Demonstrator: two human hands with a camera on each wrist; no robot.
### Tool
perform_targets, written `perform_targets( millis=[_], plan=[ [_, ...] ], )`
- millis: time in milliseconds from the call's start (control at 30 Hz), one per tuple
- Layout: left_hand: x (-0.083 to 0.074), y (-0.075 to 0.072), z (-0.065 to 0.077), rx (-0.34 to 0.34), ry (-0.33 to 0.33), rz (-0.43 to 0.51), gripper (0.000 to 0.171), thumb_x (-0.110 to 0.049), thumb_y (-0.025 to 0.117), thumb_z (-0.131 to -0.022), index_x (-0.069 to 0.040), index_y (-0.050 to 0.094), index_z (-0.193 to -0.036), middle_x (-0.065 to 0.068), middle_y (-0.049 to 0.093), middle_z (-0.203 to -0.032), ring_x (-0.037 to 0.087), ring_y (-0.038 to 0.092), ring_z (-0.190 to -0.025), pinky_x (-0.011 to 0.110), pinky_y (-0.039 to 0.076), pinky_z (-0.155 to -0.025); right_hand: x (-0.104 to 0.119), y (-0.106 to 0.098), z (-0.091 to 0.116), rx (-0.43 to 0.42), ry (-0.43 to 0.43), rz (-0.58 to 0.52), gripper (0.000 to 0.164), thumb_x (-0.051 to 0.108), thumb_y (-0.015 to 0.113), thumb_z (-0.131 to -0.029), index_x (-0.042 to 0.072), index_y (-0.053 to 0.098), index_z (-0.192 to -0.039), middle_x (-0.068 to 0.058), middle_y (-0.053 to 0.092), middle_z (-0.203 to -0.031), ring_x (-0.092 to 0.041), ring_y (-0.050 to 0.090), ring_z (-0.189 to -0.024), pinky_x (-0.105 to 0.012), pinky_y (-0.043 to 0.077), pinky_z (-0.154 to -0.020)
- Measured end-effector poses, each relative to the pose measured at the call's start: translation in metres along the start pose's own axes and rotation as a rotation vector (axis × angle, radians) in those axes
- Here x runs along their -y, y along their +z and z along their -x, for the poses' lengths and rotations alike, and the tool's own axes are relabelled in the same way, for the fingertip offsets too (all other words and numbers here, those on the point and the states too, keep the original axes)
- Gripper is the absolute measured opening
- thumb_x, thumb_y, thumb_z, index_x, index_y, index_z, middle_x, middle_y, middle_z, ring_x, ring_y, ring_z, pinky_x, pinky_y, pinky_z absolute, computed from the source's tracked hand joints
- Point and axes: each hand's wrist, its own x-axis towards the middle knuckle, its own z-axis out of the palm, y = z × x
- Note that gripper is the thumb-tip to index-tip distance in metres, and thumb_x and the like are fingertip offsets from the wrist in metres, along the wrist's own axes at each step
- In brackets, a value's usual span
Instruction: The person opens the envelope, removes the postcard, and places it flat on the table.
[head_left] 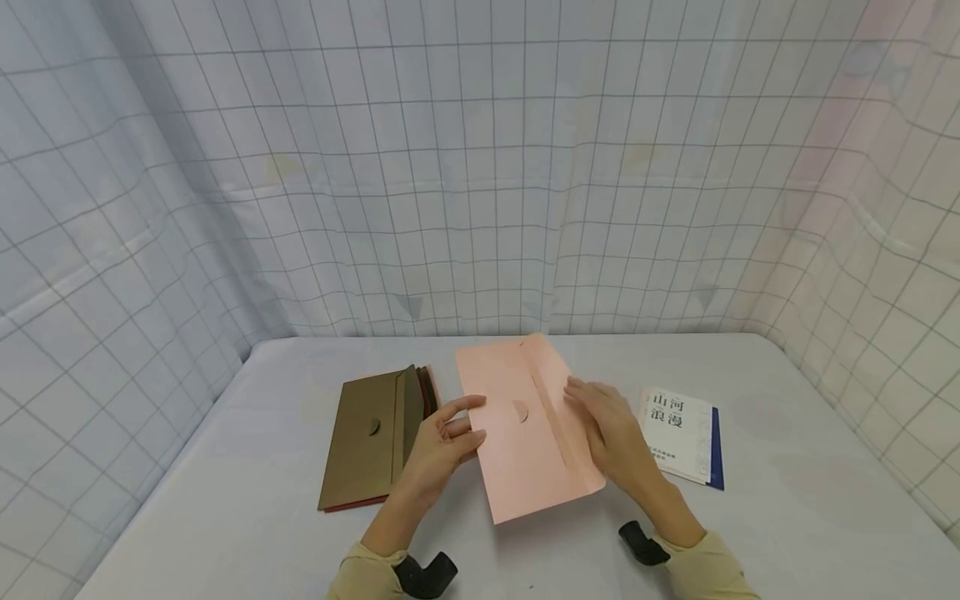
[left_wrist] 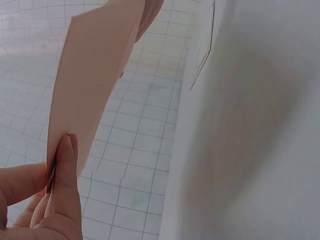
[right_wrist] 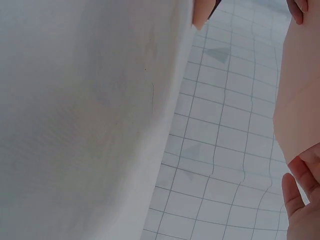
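Observation:
A pink paper envelope [head_left: 517,442] is held up above the white table, tilted, with a half-moon slot in its front and a flap [head_left: 558,375] unfolded along its right side. My left hand [head_left: 442,442] pinches its left edge between thumb and fingers, as the left wrist view shows [left_wrist: 55,200]. On the other side, my right hand [head_left: 611,429] touches the flap with its fingers nearly straight. In the right wrist view, the fingers [right_wrist: 305,200] lie at the flap's edge, and some of them are partly hidden by the paper.
Left on the table [head_left: 232,492] lies a stack of envelopes, a brown one [head_left: 363,442] on top and other colours beneath. Right of my right hand lies a white printed card or booklet [head_left: 678,433] with a dark blue one [head_left: 716,458] under it. A gridded curtain [head_left: 495,183] hangs around the table.

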Motion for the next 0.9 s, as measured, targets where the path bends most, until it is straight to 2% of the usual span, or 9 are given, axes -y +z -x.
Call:
perform_targets(
  millis=[167,300,533,633,833,900],
  plan=[
    [0.000,0.000,0.000,0.006,0.004,-0.003,0.052,0.006,0.056,-0.087,-0.002,0.042,-0.136,-0.006,0.070,-0.098,0.003,0.062,-0.084,0.020,0.053,-0.074,0.001,0.001,0.002,0.011,0.020,0.006,0.036,-0.011,0.062,-0.081,0.002,0.064,-0.114,-0.011,0.066,-0.115,-0.024,0.059,-0.106,-0.028,0.044,-0.092],
    [0.001,-0.001,-0.001,0.010,0.009,-0.007,0.052,0.007,0.056,-0.087,-0.002,0.042,-0.136,-0.006,0.070,-0.098,0.003,0.062,-0.084,0.020,0.053,-0.074,0.003,0.003,0.002,0.001,0.028,-0.001,0.033,-0.010,0.062,-0.081,0.000,0.064,-0.111,-0.012,0.067,-0.106,-0.024,0.063,-0.099,-0.029,0.051,-0.081],
    [0.003,0.000,-0.001,0.012,0.015,-0.034,0.051,0.006,0.056,-0.087,-0.002,0.043,-0.135,-0.008,0.069,-0.095,0.002,0.061,-0.082,0.020,0.053,-0.074,0.007,0.006,0.001,0.000,0.069,-0.059,0.032,-0.016,0.061,-0.078,-0.003,0.065,-0.107,-0.012,0.069,-0.096,-0.023,0.067,-0.089,-0.027,0.054,-0.074],
    [0.004,0.000,-0.001,0.009,0.017,-0.044,0.050,0.006,0.056,-0.087,-0.003,0.044,-0.135,-0.008,0.069,-0.095,0.002,0.061,-0.081,0.021,0.053,-0.074,0.009,0.005,0.001,0.039,0.149,-0.145,0.033,-0.016,0.059,-0.079,-0.002,0.064,-0.109,-0.011,0.070,-0.094,-0.021,0.067,-0.087,-0.024,0.054,-0.074],
    [0.005,0.001,-0.001,0.013,0.026,-0.060,0.050,0.006,0.057,-0.086,-0.002,0.045,-0.134,-0.003,0.068,-0.098,0.003,0.061,-0.080,0.022,0.053,-0.074,0.012,0.001,0.001,0.192,0.436,-0.512,0.030,-0.009,0.049,-0.090,-0.006,0.059,-0.118,-0.019,0.068,-0.100,-0.010,0.067,-0.088,-0.021,0.054,-0.078],
    [0.005,0.002,-0.001,0.017,0.032,-0.064,0.050,0.006,0.057,-0.086,-0.002,0.045,-0.133,-0.002,0.068,-0.098,0.003,0.061,-0.080,0.022,0.053,-0.074,0.011,0.000,0.000,0.233,0.508,-0.597,0.030,-0.006,0.047,-0.092,-0.007,0.057,-0.121,-0.023,0.066,-0.104,-0.004,0.065,-0.088,-0.020,0.054,-0.078]
  ],
)
